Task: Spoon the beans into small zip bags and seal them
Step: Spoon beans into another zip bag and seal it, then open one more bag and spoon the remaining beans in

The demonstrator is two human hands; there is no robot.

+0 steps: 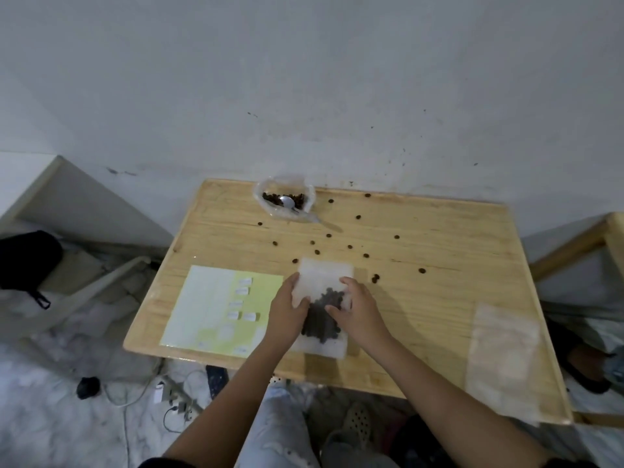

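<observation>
A small clear zip bag (324, 275) holding dark beans (320, 319) lies flat on the wooden table (439, 298), in the middle near the front. My left hand (288, 309) grips the bag's left edge. My right hand (358, 309) rests on its right side with fingers curled over the beans. At the table's back edge a larger open plastic bag (285, 199) holds more beans, and a metal spoon (297, 209) lies in it with the handle pointing right. Several loose beans (349, 246) are scattered over the tabletop.
A yellow-green sheet with small white labels (219, 309) lies at the left front of the table. Empty clear zip bags (503, 352) lie at the right front. A white wall stands right behind the table. Cables and a power strip (172, 396) lie on the floor.
</observation>
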